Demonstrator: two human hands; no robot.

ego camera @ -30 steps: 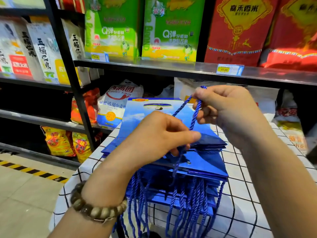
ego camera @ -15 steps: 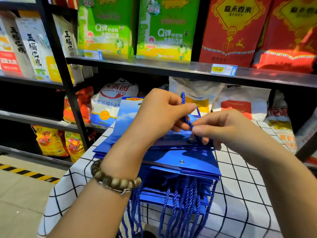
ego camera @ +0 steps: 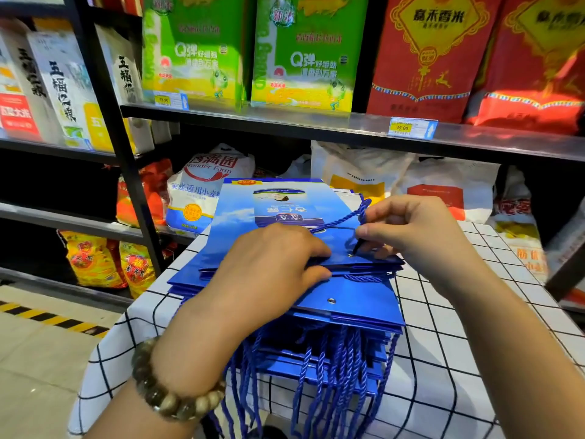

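Seen from the head camera, the left hand grips the near edge of the top blue bag, fingers above and thumb below. The bag lies flat on a stack of like bags on the checked desk. The right hand pinches the blue cord, holding its dark tip at the bag's eyelet.

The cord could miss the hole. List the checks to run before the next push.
1. Right hand pinches cord near its tip: ok.
2. Tip meets the eyelet: ok.
3. Tip already through the eyelet: cannot tell.
4. Left hand grips top bag at its edge: ok.
5. Cord's far end fixed to the bag: cannot tell, the left hand covers it.
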